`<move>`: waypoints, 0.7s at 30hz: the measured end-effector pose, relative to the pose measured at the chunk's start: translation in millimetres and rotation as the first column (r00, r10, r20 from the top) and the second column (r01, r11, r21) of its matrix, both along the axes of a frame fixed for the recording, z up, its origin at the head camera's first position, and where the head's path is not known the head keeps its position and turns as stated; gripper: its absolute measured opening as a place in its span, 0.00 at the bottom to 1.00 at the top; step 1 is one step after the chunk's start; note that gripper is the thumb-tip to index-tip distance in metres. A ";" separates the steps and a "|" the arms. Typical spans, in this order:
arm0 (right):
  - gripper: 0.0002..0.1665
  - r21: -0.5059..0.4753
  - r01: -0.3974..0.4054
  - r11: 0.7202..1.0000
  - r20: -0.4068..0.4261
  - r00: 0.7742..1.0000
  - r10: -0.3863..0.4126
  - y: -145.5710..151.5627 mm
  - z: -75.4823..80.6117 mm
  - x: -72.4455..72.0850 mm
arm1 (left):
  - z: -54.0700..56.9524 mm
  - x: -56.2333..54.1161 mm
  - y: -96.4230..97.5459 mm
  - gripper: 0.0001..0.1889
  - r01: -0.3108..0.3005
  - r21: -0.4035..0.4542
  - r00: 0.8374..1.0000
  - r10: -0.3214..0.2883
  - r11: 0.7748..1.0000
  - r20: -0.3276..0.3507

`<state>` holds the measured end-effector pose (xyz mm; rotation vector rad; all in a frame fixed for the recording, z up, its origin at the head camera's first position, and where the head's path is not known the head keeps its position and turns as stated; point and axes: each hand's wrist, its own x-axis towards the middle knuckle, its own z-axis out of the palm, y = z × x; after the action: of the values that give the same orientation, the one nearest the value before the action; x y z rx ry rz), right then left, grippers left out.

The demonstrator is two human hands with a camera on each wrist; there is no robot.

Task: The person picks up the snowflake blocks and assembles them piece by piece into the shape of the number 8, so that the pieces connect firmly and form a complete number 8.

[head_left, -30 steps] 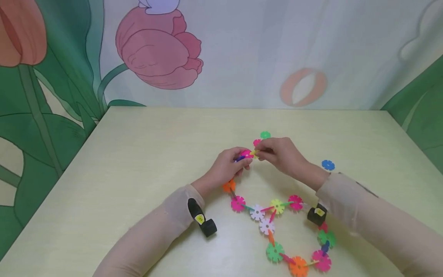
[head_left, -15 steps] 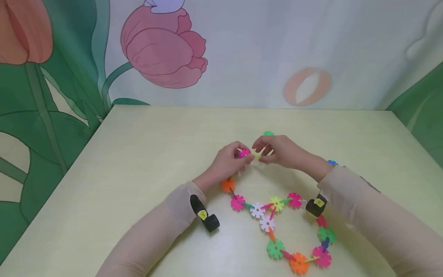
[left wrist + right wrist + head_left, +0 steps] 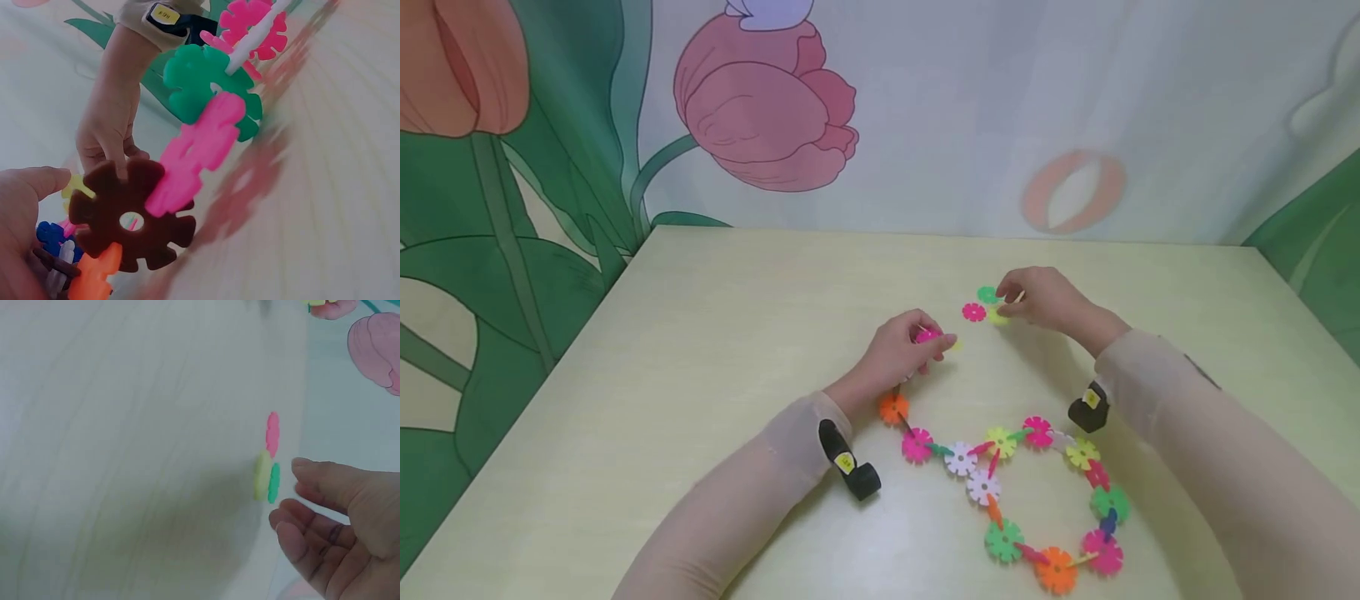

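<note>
My left hand (image 3: 904, 346) pinches a pink snowflake disc (image 3: 927, 336) at one end of a chain of slotted plastic discs. A yellow disc (image 3: 75, 187) shows by its thumb in the left wrist view. A brown disc (image 3: 103, 215) and an orange disc (image 3: 894, 409) belong to the chain hanging from this hand. My right hand (image 3: 1048, 300) hovers at the loose discs, thumb and fingers apart, holding nothing. Nearest it are a loose yellow disc (image 3: 261, 475), a green disc (image 3: 274, 482) and a pink disc (image 3: 272, 434).
The linked discs form a loop on the table (image 3: 760, 333), with a pink disc (image 3: 1102, 552) and another orange disc (image 3: 1056, 570) at its near side. A printed flower curtain (image 3: 940, 117) hangs behind the table's far edge.
My right hand has let go of the yellow disc by the left hand and moved right and away, to the loose discs. The left hand stays in place, still pinching the chain.
</note>
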<state>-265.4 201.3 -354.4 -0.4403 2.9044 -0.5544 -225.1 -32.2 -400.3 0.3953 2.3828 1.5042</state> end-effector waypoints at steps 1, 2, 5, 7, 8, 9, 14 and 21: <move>0.17 0.020 0.004 1.000 0.008 1.000 -0.004 1.1 -1.0 -1.7 | -0.7 -0.2 0.5 0.14 0.000 -0.007 1.000 0.000 1.000 0.002; 0.17 0.038 0.006 0.999 0.015 1.000 -0.006 1.9 -2.5 -3.4 | -1.3 -0.3 0.8 0.14 0.000 -0.010 1.000 0.000 1.000 0.005; 0.18 0.074 0.014 0.997 0.034 0.999 -0.016 2.3 -8.3 -6.4 | -2.8 0.0 1.5 0.15 0.009 -0.010 1.000 -0.009 1.000 0.007; 0.18 0.078 0.015 0.997 0.036 0.999 -0.018 1.5 -12.0 -7.6 | -3.8 0.1 1.8 0.14 0.016 -0.001 1.000 -0.016 1.000 0.007; 0.18 0.080 0.020 0.997 0.039 0.999 -0.024 0.5 -13.3 -7.9 | -4.1 0.1 2.1 0.14 0.019 0.002 1.000 -0.019 1.000 0.006; 0.18 0.079 0.027 0.997 0.043 0.999 -0.031 -0.5 -14.6 -8.2 | -4.4 0.3 2.4 0.14 0.022 0.004 1.000 -0.022 1.000 0.002; 0.18 0.043 0.062 0.997 0.078 0.995 -0.065 -5.8 -16.3 -7.5 | -4.2 2.2 2.3 0.13 0.014 0.033 1.000 -0.014 0.999 0.001; 0.11 -0.138 0.088 0.987 0.172 0.983 -0.064 -5.3 -11.0 1.5 | -5.3 3.0 2.3 0.12 0.008 0.076 1.000 -0.008 0.997 0.000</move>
<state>-263.9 196.0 -365.5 -0.2859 2.7406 -0.7781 -222.1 -29.9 -405.6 0.4217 2.3263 1.5944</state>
